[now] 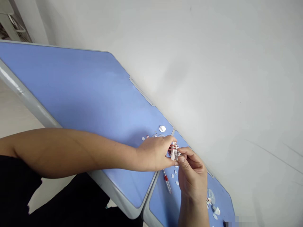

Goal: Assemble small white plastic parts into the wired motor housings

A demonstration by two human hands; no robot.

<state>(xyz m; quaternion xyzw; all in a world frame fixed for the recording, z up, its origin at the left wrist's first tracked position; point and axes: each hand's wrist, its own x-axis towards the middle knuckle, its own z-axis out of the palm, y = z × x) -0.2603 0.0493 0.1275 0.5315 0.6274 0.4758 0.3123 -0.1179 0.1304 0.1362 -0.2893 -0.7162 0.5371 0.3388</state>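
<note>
At the far edge where two blue desks [94, 94] meet | my left hand [153, 154] and right hand [191, 179] pinch a small white-and-red plastic assembly [174, 151] | seems light, fragile: hold its white body

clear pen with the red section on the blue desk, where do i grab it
Pinch the clear pen on its lower half, below the red section, coming straight down from above with the fingers either side of the barrel. It lies flat and slim on the blue desktop, with its upper end just below the left hand and the right hand beside it, so the lower end is the freest part.
</note>
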